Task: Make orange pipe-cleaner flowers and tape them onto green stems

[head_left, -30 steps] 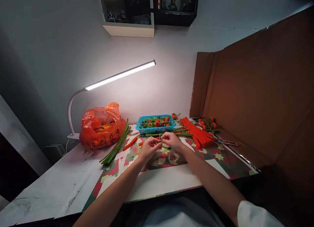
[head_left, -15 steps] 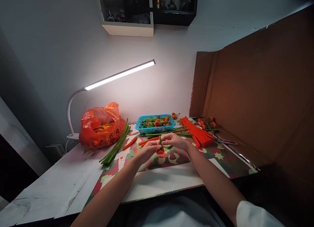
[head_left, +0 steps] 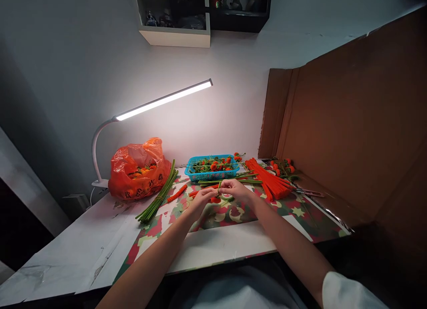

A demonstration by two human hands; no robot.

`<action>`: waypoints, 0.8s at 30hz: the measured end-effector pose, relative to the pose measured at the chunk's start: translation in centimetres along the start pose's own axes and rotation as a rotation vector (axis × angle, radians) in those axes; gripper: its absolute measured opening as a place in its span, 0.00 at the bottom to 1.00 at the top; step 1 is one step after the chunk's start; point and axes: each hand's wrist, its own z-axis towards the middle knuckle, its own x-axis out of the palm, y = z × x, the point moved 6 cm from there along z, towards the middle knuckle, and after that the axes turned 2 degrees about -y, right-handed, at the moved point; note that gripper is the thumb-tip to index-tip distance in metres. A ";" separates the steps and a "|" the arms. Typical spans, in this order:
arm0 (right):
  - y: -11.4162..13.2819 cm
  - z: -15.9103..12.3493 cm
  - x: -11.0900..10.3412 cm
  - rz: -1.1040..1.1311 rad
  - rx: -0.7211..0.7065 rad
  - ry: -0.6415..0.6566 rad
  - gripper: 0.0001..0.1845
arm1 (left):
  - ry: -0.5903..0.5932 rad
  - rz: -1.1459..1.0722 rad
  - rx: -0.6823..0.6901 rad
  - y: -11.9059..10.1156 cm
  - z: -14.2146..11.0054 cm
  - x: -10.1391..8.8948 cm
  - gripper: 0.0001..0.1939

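Note:
My left hand [head_left: 202,199] and my right hand [head_left: 236,190] meet over the patterned paper [head_left: 293,213] on the table, both pinched on a small craft flower [head_left: 217,197] with a green stem and an orange-red head. The stem sticks up between my fingertips. The head hangs just under my left fingers. A roll of green tape [head_left: 227,196] lies beneath my right hand. Right behind my hands lie loose green stems [head_left: 230,181] and a blue basket [head_left: 212,169] of finished orange flowers.
An orange plastic bag [head_left: 139,172] sits at the left by a white desk lamp [head_left: 160,103]. A bundle of green stems [head_left: 159,193] lies beside it. Orange pipe cleaners [head_left: 268,179], more flowers [head_left: 283,167] and scissors [head_left: 308,193] lie at the right before a cardboard wall [head_left: 350,131].
My hands have stayed together on the flower, turning it. The orange head dropped below my left fingers half a second ago and is now drawn back up close under them.

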 end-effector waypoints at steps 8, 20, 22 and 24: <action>-2.1 0.4 -0.5 -0.033 0.114 -0.303 0.17 | -0.237 0.453 0.258 -0.2 0.2 -1.4 0.13; 0.0 -0.1 0.5 0.243 -0.003 0.021 0.18 | 0.079 -0.358 -0.071 1.0 0.5 0.2 0.10; 0.2 -0.3 0.8 0.274 -0.010 0.097 0.19 | 0.153 -0.419 -0.116 1.0 0.2 0.7 0.09; 0.5 -0.5 1.4 0.304 -0.012 0.179 0.20 | 0.235 -0.459 -0.155 1.0 -0.2 1.1 0.08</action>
